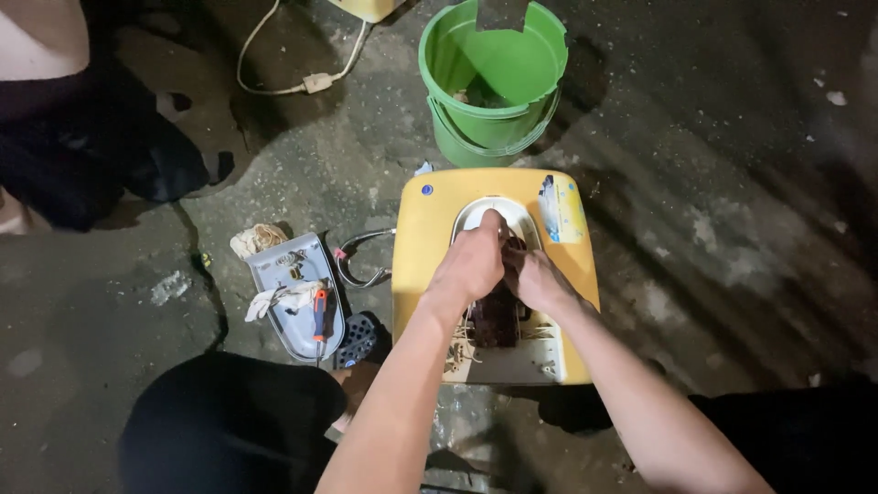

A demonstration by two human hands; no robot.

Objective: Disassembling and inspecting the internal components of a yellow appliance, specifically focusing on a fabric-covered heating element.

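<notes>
Left hand (471, 265) and right hand (540, 279) are both pushed into the opening of a yellow appliance casing (416, 265) that lies flat on the concrete floor (732, 183). The left hand is curled, fingers bent down into the white-rimmed recess at the far end of the opening. The right hand sits just beside it, touching it, fingers closed around a dark brown part (497, 320) set inside the casing; whether the grip is tight cannot be told, as the fingertips are hidden.

Left of frame: another person's dark clothing (82, 146) at the upper corner. Nearer the centre, a grey tray-shaped cover (297, 338) rests on the floor just left of the casing. It holds a pale rag (279, 297) and a screwdriver with an orange and black handle (319, 318). A second crumpled rag (257, 240) lies at the tray's far end. A loop of thin cable (352, 261) lies between tray and casing.

Centre top: a white cord with an inline switch (316, 83) runs across the floor. A green plastic bucket (448, 55) stands just beyond the casing.

Inside the casing, near end: pale wires (460, 348) and a white base (521, 361) are exposed.
</notes>
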